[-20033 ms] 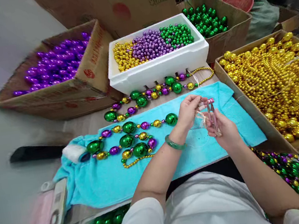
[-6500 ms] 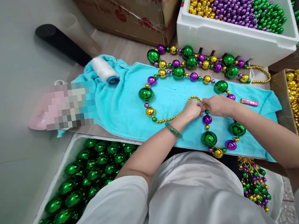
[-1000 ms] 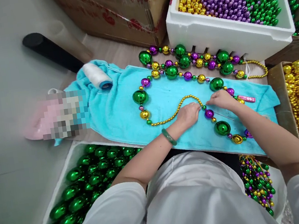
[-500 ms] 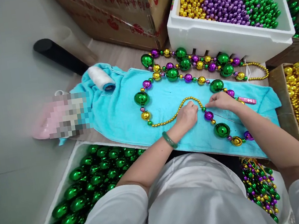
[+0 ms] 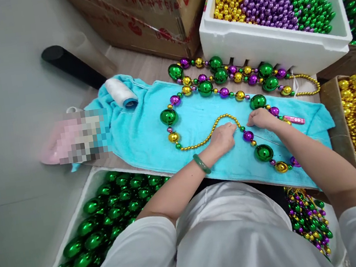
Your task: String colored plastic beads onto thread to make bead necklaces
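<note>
The left hand [image 5: 223,139] had its thumb and forefinger drawn together at the end of the necklace's run of small gold beads, just beside a small green bead [image 5: 242,129]. The right hand [image 5: 262,119] faced it across a narrow gap, its fingertips also together; whether either pinched a fine thread could not be told. A thin straight line slanted away below the right hand, too slight to name.

The bead necklace [image 5: 205,88] lay on the blue towel [image 5: 146,142], one side following the far edge, the other running from the fingertips toward the near edge, partly behind the right forearm. Toward the towel's right end was a small pink object [image 5: 295,120]; at its far left corner lay a spool of white thread [image 5: 121,93].

Beyond the far edge, a second strand [image 5: 220,75] lay before a white foam box [image 5: 271,43] of gold, purple and green beads. A carton [image 5: 155,19] with purple beads stood to its left. A gold-bead box [image 5: 336,107] sat off the towel's right end, and strung beads [image 5: 309,219] hung below the near edge.
</note>
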`<state>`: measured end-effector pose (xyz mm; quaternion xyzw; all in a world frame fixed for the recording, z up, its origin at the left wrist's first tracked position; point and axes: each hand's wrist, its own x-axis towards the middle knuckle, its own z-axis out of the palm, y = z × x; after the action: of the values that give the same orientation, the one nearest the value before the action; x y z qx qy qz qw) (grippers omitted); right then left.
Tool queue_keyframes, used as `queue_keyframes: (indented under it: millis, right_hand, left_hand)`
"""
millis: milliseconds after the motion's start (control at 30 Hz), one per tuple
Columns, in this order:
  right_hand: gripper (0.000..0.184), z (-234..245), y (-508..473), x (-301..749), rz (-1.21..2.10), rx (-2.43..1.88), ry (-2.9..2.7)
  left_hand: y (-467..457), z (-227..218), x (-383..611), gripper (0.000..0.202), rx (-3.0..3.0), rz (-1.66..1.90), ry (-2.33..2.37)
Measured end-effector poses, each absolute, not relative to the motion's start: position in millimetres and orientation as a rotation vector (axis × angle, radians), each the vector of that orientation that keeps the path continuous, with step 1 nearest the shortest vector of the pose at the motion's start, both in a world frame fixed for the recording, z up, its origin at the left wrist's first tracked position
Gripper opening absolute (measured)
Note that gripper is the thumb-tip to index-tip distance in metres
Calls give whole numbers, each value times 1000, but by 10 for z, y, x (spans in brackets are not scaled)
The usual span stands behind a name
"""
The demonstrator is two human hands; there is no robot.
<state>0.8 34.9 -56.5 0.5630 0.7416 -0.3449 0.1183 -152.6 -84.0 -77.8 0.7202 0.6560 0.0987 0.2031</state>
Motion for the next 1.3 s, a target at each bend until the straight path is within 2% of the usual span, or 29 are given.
queue_keyframes:
  millis: [367, 700, 867, 1133, 1300]
  right_hand:
    - [13, -324, 399, -62, -770, 1518, 2203]
    - [12, -262, 414, -83, -691, 1489, 2257]
    - [14, -176, 402, -114, -670, 1487, 2277]
    - [17, 101, 398, -177, -758, 1488, 2371]
    - [19, 115, 404, -248, -744, 1387, 2442]
  left_hand:
    - [-719, -838, -1661, 14, 1597, 910, 1748]
    - [-623, -769, -1568, 19, 966, 1123, 1595]
    - [-575, -737, -1546, 19, 939, 1140, 1577]
    - [-401, -709, -1515, 20, 1012, 904, 1635]
    - [-303, -713, -1487, 23, 1026, 813, 1652]
